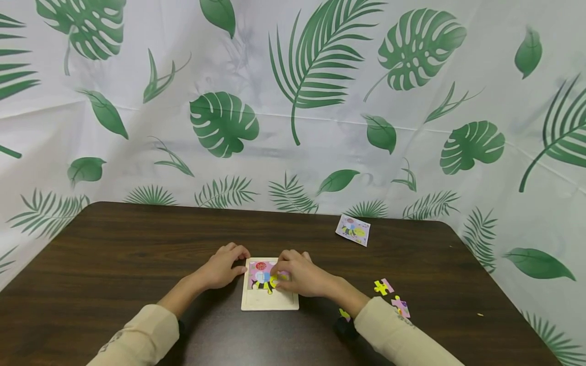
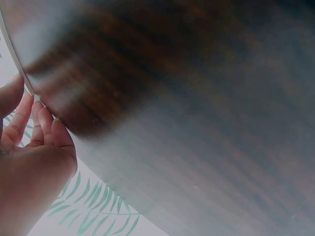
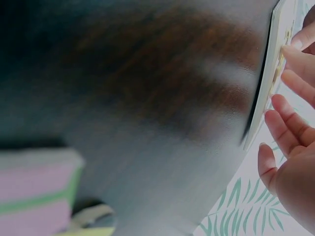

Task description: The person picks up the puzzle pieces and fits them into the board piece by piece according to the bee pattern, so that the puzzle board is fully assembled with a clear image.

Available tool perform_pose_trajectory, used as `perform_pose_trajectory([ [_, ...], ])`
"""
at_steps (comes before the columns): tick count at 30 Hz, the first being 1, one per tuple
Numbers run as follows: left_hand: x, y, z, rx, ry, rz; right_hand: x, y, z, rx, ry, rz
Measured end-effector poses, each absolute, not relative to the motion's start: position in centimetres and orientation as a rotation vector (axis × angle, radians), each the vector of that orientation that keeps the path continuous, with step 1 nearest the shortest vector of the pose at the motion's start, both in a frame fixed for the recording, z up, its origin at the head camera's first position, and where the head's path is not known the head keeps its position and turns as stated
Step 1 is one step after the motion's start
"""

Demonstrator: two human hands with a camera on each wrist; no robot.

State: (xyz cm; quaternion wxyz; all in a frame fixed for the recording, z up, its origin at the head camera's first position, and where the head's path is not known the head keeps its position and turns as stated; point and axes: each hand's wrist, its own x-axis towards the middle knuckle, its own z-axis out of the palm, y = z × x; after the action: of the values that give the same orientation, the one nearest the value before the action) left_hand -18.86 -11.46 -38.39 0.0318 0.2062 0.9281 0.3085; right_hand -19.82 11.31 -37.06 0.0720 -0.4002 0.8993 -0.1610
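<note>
A pale wooden puzzle board (image 1: 270,301) lies on the dark table, its upper part filled with a bee picture (image 1: 262,277) and its lower part bare. My left hand (image 1: 224,267) holds the board at its upper left, fingers bent at the corner and thumb against the side. In the left wrist view, the thumb and fingertips (image 2: 30,96) meet the board's thin edge. Over the picture's right side, my right hand (image 1: 302,274) has thumb and index finger around a yellow puzzle piece, mostly hidden by the hand. Its other fingers (image 3: 283,120) are loosely bent near the board's edge.
Loose puzzle pieces (image 1: 381,287) lie right of the board, with a pink one (image 1: 401,307) by the right sleeve and a yellow-green one (image 1: 345,314) by the right wrist. A bee picture card (image 1: 353,230) lies farther back. Leaf-printed cloth (image 1: 293,152) hangs behind the table (image 1: 183,229).
</note>
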Motion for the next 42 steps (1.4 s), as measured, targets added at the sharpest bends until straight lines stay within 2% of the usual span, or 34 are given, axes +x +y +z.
perform_pose_trajectory([
  [23, -19.0, -11.6, -38.4, 0.677, 2.860, 0.952, -19.9, 11.5, -37.1, -1.228, 2.710, -0.426],
  [42, -18.9, -11.5, -38.4, 0.648, 2.856, 0.943, -20.2, 13.5, -36.0, -1.182, 2.606, -0.582],
])
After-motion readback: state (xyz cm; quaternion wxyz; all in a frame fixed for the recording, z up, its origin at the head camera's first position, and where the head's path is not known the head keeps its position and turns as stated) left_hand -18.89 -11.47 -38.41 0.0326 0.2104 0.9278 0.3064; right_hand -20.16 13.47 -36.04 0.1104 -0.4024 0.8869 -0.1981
